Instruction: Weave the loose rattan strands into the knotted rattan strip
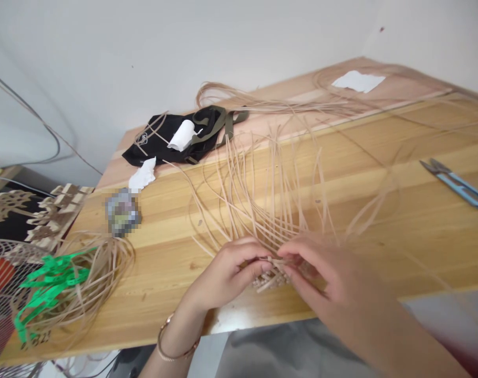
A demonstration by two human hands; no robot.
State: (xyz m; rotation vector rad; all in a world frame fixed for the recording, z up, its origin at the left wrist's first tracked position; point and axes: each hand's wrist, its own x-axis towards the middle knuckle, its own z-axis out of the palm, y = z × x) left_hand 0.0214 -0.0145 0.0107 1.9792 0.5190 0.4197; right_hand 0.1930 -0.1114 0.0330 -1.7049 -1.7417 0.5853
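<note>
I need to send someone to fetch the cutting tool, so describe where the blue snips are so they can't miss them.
Start at the long wooden table and go to its far right side, away from both hands. The blue snips lie flat there, alone on bare wood. They are the only blue-handled metal item; everything nearby is pale cane strands.

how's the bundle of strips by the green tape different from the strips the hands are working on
The coiled bundle lies looped in a loose ring at the table's left end, untouched, with green tape tangled in it. The fanned strips spread outward mostly straight, gathered into a woven start under the left hand and right hand. Both are the same pale tan, flat material.
</note>
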